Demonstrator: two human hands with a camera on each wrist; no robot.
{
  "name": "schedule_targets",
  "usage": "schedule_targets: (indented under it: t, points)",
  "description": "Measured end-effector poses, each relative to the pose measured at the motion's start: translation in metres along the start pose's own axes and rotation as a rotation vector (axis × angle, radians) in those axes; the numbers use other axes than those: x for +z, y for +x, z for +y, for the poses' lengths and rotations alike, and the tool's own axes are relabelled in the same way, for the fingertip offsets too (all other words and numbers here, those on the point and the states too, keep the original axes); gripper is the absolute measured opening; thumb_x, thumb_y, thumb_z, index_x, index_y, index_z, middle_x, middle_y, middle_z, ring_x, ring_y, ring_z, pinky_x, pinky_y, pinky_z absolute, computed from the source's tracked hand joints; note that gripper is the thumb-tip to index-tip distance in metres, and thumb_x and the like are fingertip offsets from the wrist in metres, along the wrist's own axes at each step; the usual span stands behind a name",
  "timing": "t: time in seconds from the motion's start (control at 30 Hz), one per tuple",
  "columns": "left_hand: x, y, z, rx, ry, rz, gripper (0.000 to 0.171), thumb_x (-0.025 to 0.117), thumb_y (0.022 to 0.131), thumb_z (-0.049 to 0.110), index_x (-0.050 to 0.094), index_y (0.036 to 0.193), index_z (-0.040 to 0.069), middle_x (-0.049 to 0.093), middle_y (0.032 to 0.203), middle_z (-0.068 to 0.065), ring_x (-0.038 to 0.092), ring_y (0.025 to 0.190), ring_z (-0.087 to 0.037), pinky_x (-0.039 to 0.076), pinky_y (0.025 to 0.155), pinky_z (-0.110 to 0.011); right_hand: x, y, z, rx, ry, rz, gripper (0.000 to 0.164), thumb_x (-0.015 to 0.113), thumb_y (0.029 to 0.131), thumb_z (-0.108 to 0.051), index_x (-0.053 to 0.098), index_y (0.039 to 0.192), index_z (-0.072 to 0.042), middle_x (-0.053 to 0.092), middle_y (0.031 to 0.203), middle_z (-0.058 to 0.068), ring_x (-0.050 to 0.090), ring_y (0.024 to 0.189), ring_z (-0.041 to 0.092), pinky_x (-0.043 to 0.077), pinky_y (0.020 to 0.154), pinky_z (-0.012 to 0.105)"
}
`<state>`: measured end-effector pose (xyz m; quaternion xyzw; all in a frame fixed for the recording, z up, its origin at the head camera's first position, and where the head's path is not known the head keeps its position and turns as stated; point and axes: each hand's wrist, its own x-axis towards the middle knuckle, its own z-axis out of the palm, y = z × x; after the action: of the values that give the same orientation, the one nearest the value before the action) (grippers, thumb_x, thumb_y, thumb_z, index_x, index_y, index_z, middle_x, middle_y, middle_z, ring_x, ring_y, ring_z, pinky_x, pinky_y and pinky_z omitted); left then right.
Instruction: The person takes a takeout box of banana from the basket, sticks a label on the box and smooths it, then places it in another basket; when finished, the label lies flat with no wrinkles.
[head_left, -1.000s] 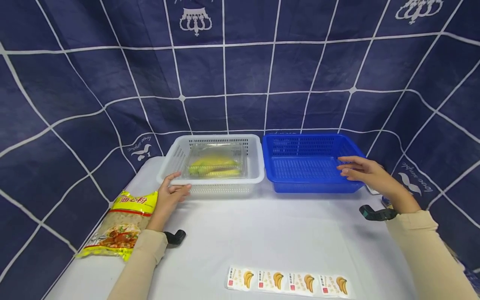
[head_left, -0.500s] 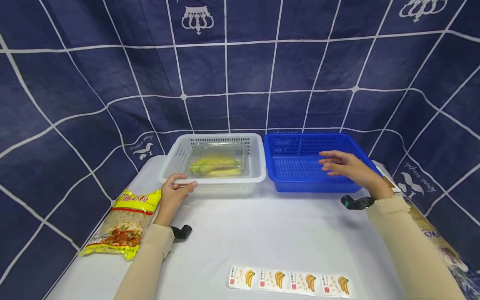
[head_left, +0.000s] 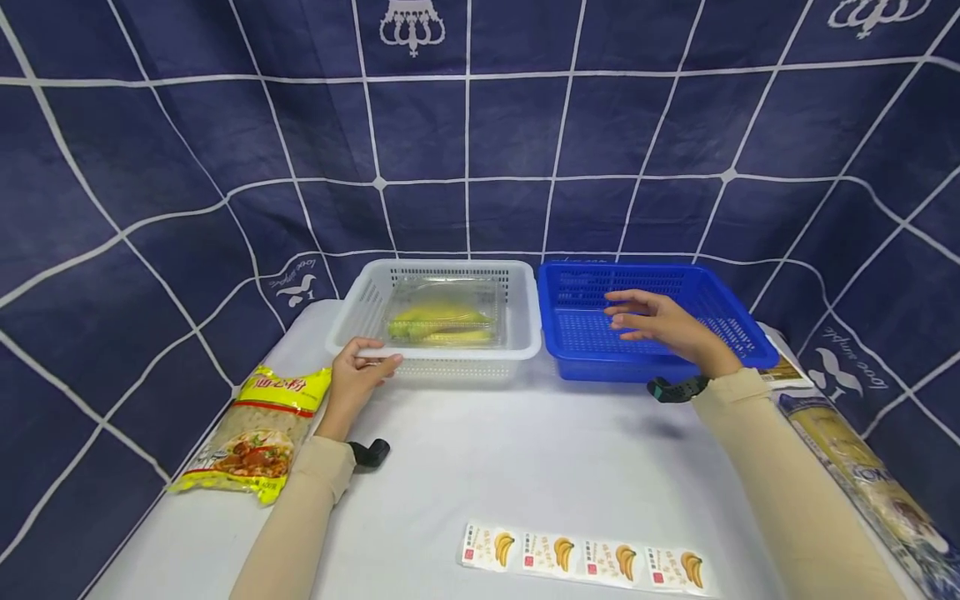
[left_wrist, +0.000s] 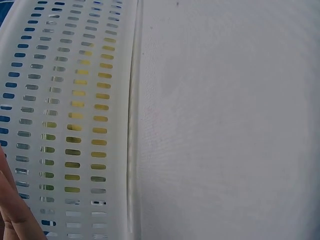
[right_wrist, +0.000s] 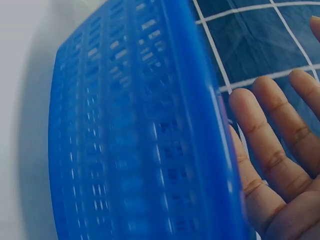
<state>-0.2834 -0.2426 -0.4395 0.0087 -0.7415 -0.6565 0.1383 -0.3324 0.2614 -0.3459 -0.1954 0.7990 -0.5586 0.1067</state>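
Note:
A white plastic basket [head_left: 517, 354] with slotted walls stands at the back of the table. Inside it lies a clear plastic clamshell box [head_left: 483, 287] with yellow-green bananas [head_left: 442, 321] under its lid. My left hand [head_left: 360, 375] grips the basket's front rim near the left corner, fingers over the rim and thumb in front. To the right stands a blue plastic basket [head_left: 592, 367]. Over its front part hovers my right hand [head_left: 660, 321], holding nothing, fingers pointing left. The right wrist view shows spread fingers [right_wrist: 267, 145] beyond the blue rim.
A yellow food bag [head_left: 255, 433] lies at the left. Near the front is a strip of banana stickers [head_left: 585, 558]. At the right are a long patterned packet [head_left: 862, 467] and a flat packet [head_left: 783, 362] beside the blue basket. A dark blue curtain [head_left: 502, 133] hangs behind.
My right hand has moved left across the front of the blue basket, uncovering the packets at the right. The left hand has settled on the white basket's front rim.

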Motion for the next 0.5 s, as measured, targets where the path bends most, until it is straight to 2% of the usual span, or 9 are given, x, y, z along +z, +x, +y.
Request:
schedule_targets:
  t: [0.27, 0.37, 0.5]
  points:
    - [0.002, 0.002, 0.002, 0.003, -0.021, -0.007, 0.039, 0.083, 0.095, 0.004, 0.059, 0.124, -0.007, 0.075, 0.076, 0.016, 0.072, 0.067, -0.001, 0.057, 0.064, -0.019, 0.020, 0.024, -0.006, -0.018, 0.028, -0.021, 0.054, 0.060, 0.110, -0.006, 0.040, 0.158, 0.012, 0.052, 0.152, 0.036, 0.071, 0.111, 0.009, 0.061, 0.099, 0.038]
    - [0.001, 0.001, 0.003, -0.005, -0.013, -0.004, 0.038, 0.083, 0.095, 0.004, 0.059, 0.122, -0.007, 0.075, 0.076, 0.014, 0.072, 0.066, -0.001, 0.056, 0.063, -0.019, 0.027, 0.032, -0.009, -0.017, 0.045, -0.028, 0.054, 0.060, 0.110, -0.005, 0.040, 0.158, 0.012, 0.051, 0.153, 0.038, 0.071, 0.111, 0.011, 0.060, 0.101, 0.040]
    - [0.000, 0.001, 0.003, -0.009, 0.007, 0.000, 0.037, 0.083, 0.095, 0.004, 0.060, 0.122, -0.006, 0.074, 0.075, 0.014, 0.071, 0.066, -0.001, 0.056, 0.063, -0.018, 0.035, 0.042, -0.013, -0.001, 0.041, -0.030, 0.054, 0.060, 0.111, -0.006, 0.041, 0.158, 0.010, 0.050, 0.155, 0.038, 0.070, 0.109, 0.009, 0.056, 0.107, 0.049]
